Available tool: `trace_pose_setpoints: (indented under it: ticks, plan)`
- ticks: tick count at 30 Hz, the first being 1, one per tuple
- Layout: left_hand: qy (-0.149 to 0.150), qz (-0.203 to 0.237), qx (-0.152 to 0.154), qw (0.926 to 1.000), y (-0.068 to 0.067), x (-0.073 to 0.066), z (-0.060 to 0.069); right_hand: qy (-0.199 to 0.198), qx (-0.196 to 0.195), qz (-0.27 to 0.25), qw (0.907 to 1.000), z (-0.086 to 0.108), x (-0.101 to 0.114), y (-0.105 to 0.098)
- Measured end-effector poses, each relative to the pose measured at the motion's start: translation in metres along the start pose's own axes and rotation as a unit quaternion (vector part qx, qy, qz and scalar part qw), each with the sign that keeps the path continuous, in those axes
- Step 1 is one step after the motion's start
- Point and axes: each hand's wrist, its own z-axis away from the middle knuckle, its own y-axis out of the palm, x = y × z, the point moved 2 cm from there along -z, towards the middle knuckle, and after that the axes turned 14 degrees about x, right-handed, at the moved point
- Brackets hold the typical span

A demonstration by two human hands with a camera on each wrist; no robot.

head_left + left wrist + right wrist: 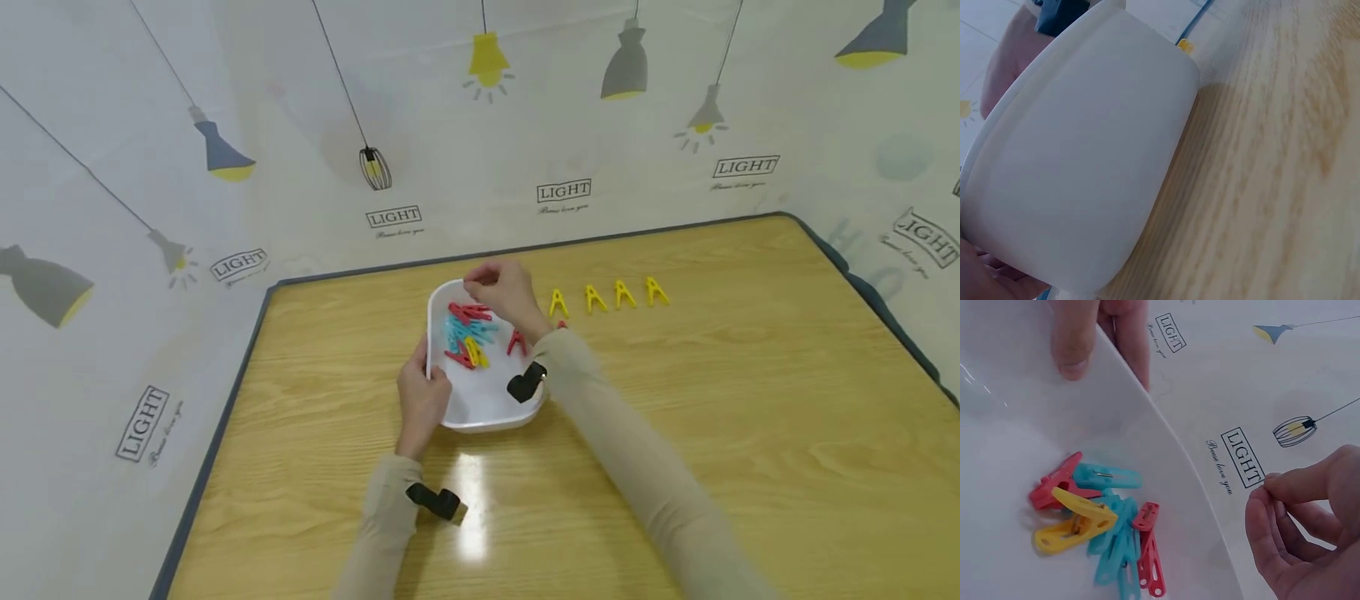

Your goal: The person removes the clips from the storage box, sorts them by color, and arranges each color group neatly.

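A white plastic container is held tilted, with red, blue and yellow clothespins inside. My left hand grips its left side, thumb over the rim and fingers outside. Above the far rim is my right hand, its fingers curled and the thumb touching the index fingertip; no object shows between them. One red clothespin lies apart inside the container, near the right wrist.
Several yellow clothespins stand out in a row on the wooden table, right of the container. Part of a red clothespin shows beside the right wrist. A patterned cloth hangs behind the table.
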Motion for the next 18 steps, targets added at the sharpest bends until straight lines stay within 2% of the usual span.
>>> trace_pose_setpoints:
  ticks: [6, 9, 13, 18]
  plan:
    - [0.018, 0.000, -0.007, 0.9998, 0.002, 0.000, 0.002, -0.014, 0.042, 0.064, 0.9969, -0.011, -0.006, 0.025]
    - [0.028, -0.002, -0.007, 0.9996, 0.004, 0.001, 0.003, -0.008, 0.049, 0.092, 0.9945, -0.015, -0.011, 0.032]
    - [0.040, -0.008, -0.013, 0.9991, 0.004, 0.001, 0.002, -0.005, 0.048, 0.106, 0.9932, -0.019, -0.018, 0.040]
    - [0.045, -0.015, -0.025, 0.9986, 0.000, 0.001, 0.003, -0.022, 0.073, 0.133, 0.9882, -0.023, -0.021, 0.049]
